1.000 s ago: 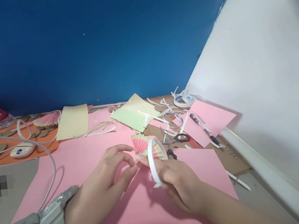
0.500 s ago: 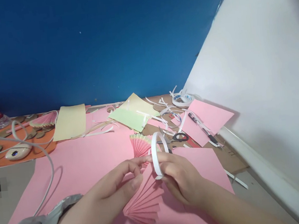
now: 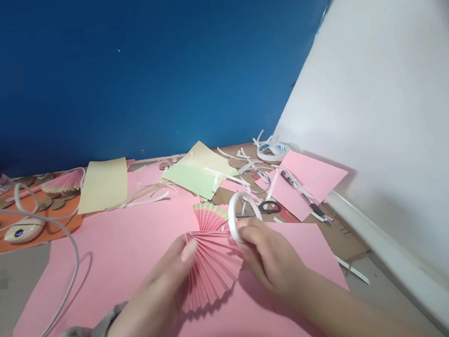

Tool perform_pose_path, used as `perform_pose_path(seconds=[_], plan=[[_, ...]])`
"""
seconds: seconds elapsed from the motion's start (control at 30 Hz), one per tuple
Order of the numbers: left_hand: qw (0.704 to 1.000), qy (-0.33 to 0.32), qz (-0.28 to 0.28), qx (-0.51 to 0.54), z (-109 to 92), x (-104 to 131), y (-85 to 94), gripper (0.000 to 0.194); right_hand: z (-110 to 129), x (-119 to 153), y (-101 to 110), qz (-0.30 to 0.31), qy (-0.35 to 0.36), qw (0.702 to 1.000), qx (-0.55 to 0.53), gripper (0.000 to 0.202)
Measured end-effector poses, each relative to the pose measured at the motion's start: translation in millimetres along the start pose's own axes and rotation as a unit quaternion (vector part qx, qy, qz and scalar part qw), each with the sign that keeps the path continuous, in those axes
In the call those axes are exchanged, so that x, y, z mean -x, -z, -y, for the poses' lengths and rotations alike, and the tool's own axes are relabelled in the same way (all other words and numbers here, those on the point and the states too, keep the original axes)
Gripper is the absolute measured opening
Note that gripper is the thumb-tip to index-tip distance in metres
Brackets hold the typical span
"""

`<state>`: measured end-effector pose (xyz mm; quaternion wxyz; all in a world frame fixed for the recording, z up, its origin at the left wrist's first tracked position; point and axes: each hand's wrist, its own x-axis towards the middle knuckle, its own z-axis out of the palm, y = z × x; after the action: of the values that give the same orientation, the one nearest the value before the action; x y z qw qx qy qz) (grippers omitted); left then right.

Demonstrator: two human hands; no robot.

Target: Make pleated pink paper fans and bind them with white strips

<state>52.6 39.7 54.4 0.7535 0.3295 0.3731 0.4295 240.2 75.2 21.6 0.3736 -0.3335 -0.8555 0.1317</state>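
A pleated pink paper fan (image 3: 214, 267) is spread between my two hands, its folds opening downward. My left hand (image 3: 171, 271) pinches its left side, thumb on top near the upper left corner. My right hand (image 3: 270, 254) is closed round a roll of white tape (image 3: 233, 218), which stands upright by the fan's right edge; the right fingertips touch or nearly touch that edge. Just behind lies a second pink fan (image 3: 209, 216) with a pale green and yellow border, partly covered by the held one.
Scissors (image 3: 270, 207), a pen (image 3: 307, 197), white strips and another tape roll (image 3: 272, 150) lie at the back right. Green paper (image 3: 193, 178) and yellow paper (image 3: 105, 185) are behind. A white glue gun or similar device (image 3: 24, 230) with a cable sits left.
The held fan has turned and spread wider, its pleats now facing me. My left hand has shifted to its left side, and the tape roll has tilted and moved slightly up and right.
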Motion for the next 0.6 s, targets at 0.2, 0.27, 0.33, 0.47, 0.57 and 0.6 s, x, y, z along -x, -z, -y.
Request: perform_pose_path(seconds=[0.2,0.27,0.33,0.47,0.57,0.6], plan=[[0.976,-0.058,-0.167,-0.126,5,-2,8.6,0.012,3,3,-4,-0.021,0.099,0.994,0.047,0.014],[0.979,-0.064,-0.177,-0.074,8,-4,9.4,0.016,5,5,-5,-0.018,0.129,0.989,0.073,0.015],[0.988,-0.05,-0.148,0.023,10,-6,7.2,0.023,7,7,-6,-0.006,0.146,0.986,0.076,0.016],[0.974,0.017,-0.138,0.178,8,-5,0.7,0.03,11,7,-8,0.021,0.163,0.985,0.059,0.016],[0.971,0.025,-0.153,0.181,9,-3,-1.2,0.024,17,5,-11,0.035,0.189,0.979,0.072,0.018],[0.975,0.021,-0.144,0.166,10,-3,-1.3,0.019,20,5,-11,0.042,0.197,0.977,0.074,0.018]])
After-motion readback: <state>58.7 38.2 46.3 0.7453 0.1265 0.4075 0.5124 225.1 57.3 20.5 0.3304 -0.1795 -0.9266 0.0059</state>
